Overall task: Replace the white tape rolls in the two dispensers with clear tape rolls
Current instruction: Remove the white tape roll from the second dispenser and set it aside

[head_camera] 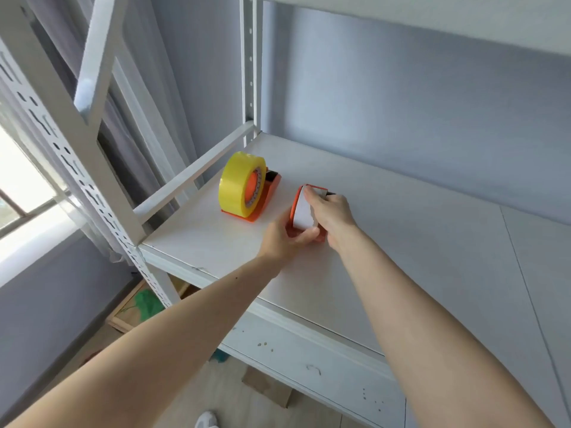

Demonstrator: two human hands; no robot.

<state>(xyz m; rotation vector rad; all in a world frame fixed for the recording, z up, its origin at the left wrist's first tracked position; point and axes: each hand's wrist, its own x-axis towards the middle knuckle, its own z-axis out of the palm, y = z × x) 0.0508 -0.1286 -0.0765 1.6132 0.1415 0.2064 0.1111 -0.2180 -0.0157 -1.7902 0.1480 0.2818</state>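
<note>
Orange plastic shows between my hands: the second dispenser sits on the white shelf, its white tape roll still mounted. My left hand grips its near end, my right hand clasps the top. Beside it, the first dispenser carries a yellowish clear tape roll.
</note>
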